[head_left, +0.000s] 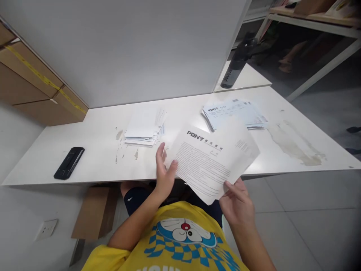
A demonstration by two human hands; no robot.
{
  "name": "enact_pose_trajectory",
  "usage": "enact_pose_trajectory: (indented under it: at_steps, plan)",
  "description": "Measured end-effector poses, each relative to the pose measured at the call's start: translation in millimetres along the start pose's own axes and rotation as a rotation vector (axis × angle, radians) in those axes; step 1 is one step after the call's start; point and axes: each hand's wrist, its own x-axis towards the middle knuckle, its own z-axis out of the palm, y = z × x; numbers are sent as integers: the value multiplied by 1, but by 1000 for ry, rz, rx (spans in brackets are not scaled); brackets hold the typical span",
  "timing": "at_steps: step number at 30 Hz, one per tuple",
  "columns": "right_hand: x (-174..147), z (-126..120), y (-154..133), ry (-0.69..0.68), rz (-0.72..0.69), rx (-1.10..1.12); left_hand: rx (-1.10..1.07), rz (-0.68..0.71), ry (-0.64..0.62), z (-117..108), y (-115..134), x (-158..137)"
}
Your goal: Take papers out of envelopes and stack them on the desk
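A printed sheet of paper headed "PONY" is tilted over the front edge of the white table. Its lower right corner is pinched by my right hand, thumb on top. Another pale paper layer shows behind its right side; whether it is a fold or a second sheet I cannot tell. At the sheet's left edge is my left hand, thumb and fingers apart, the thumb tip at the paper's border. Beyond the sheet lies a stack of printed PONY forms. A stack of white papers sits to the left.
A black phone lies at the table's left. Cardboard boxes stand against the left wall, with another box below the table. A dark bottle stands at the back right beside the grey partition.
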Motion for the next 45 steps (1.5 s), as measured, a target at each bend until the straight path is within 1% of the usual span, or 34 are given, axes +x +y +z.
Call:
enact_pose_trajectory:
  at_steps: [1, 2, 4, 5, 7, 9, 10, 12, 14, 16, 18, 21, 22, 24, 26, 28, 31, 34, 35, 37, 39, 41, 42, 43, 44, 45]
  plan:
    - [-2, 3, -4, -9, -4, -17, -72, -76, -23, -4, -7, -10]
    - [-3, 7, -6, -19, -6, -35, -162, -133, -84, -6, -13, -22]
    - [-5, 13, -5, -52, 29, -65, -328, -199, -205, -6, -22, -45]
    - [-5, 15, -3, -70, 64, -77, -372, -242, -239, -5, -24, -55]
    - [-4, 15, 5, -105, 136, -104, -372, -364, -243, -3, -20, -67]
    - [-1, 11, 11, -147, 192, -134, -311, -472, -240, -6, -9, -68]
    - [1, 9, 13, -170, 217, -148, -288, -502, -256, -8, -2, -65]
    - [3, 6, 14, -217, 266, -176, -278, -531, -300, -15, 10, -57]
    - [5, 2, 12, -254, 304, -200, -303, -569, -325, -24, 16, -51]
    - [8, -5, 11, -267, 315, -218, -323, -609, -298, -33, 14, -49]
    - [14, -14, 8, -238, 299, -235, -324, -621, -204, -46, 6, -48]
    - [25, -26, -2, -163, 232, -323, -340, -604, -52, -66, -16, -44]
    - [29, -27, -7, -159, 211, -378, -352, -604, -29, -72, -24, -42]
    - [37, -24, -16, -196, 186, -509, -379, -620, -10, -80, -39, -38]
    - [44, -15, -20, -255, 179, -618, -395, -635, 7, -82, -50, -37]
    - [48, -5, -17, -281, 149, -667, -405, -616, 49, -79, -56, -39]
    - [47, 3, 0, -325, 91, -684, -351, -556, 91, -70, -59, -46]
    - [46, 2, 13, -431, 66, -735, -209, -534, 85, -66, -50, -51]
    - [46, 0, 14, -442, 50, -767, -165, -526, 82, -67, -45, -52]
    - [48, -2, 11, -401, -9, -830, -103, -480, 53, -70, -34, -53]
    - [50, -1, 4, -387, -45, -843, -60, -379, -50, -76, -25, -51]
    - [50, 3, -3, -464, -49, -776, -46, -210, -164, -80, -19, -48]
    - [49, 6, -6, -513, -60, -724, -55, -104, -197, -81, -19, -45]
    - [49, 9, -8, -546, -92, -674, -73, -4, -207, -81, -20, -42]
    - [49, 11, -10, -554, -146, -625, -96, 78, -189, -80, -23, -39]
    - [50, 13, -10, -543, -214, -584, -123, 130, -149, -78, -27, -35]
